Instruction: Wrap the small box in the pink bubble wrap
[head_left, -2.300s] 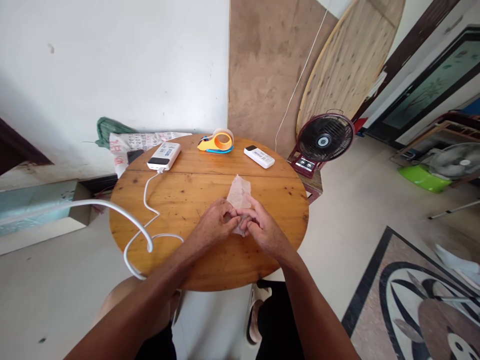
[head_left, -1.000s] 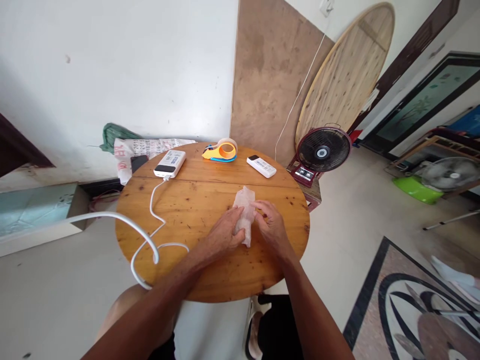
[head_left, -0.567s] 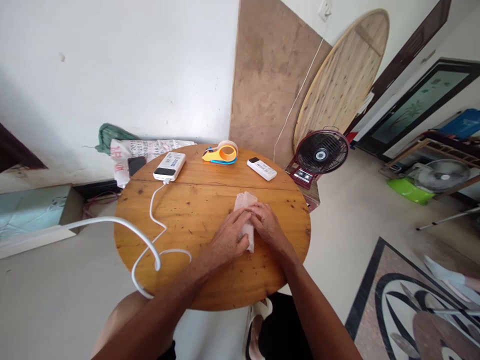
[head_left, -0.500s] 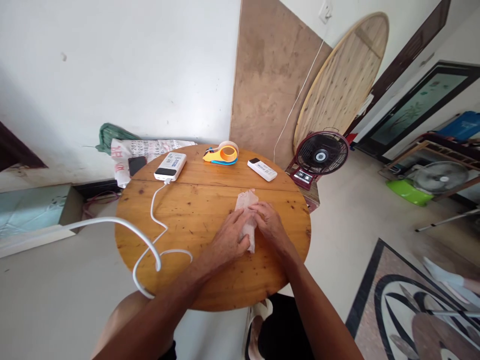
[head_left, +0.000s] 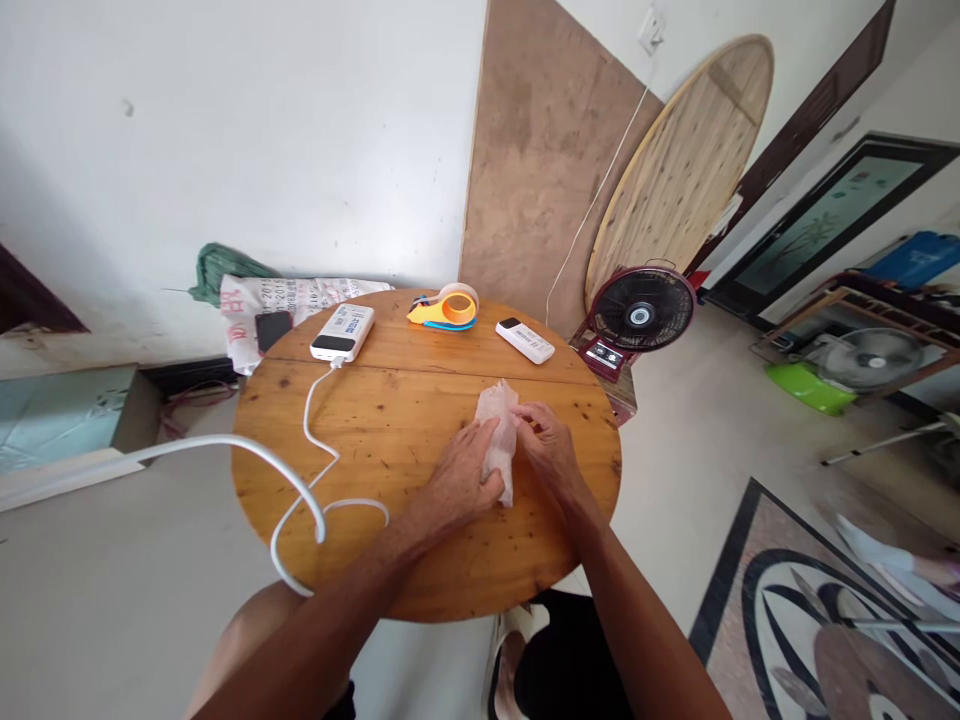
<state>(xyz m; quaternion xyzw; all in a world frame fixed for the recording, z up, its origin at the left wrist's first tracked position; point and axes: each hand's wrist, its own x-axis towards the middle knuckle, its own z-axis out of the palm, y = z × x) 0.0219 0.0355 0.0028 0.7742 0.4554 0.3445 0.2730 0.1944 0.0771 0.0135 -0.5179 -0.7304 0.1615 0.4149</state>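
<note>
A whitish, translucent, crinkled wrapping sheet (head_left: pixel 496 405), folded into a narrow strip, lies on the round wooden table (head_left: pixel 420 590) in front of me. My left hand (head_left: pixel 466 470) rests over its left side, thumb and fingers spread and pressing it down. At the sheet's right edge, my right hand (head_left: pixel 546 440) has its thumb and index finger pinched together on the edge. Whether anything lies inside the folds cannot be made out. Beyond the hands are an orange and blue tape dispenser (head_left: pixel 444 308) and a white power bank (head_left: pixel 525 341).
Another white power bank (head_left: pixel 343 334) at the table's back left has a white cable (head_left: pixel 307 420) plugged in. A thicker white cable (head_left: pixel 255 450) arches over the left edge. A dark red fan (head_left: pixel 640 310) stands right of the table. A round wooden board (head_left: pixel 686 160) leans on the wall.
My right hand has shifted slightly right, from over the sheet to its right edge. More of the sheet's upper part shows. My left hand stays in nearly the same place.
</note>
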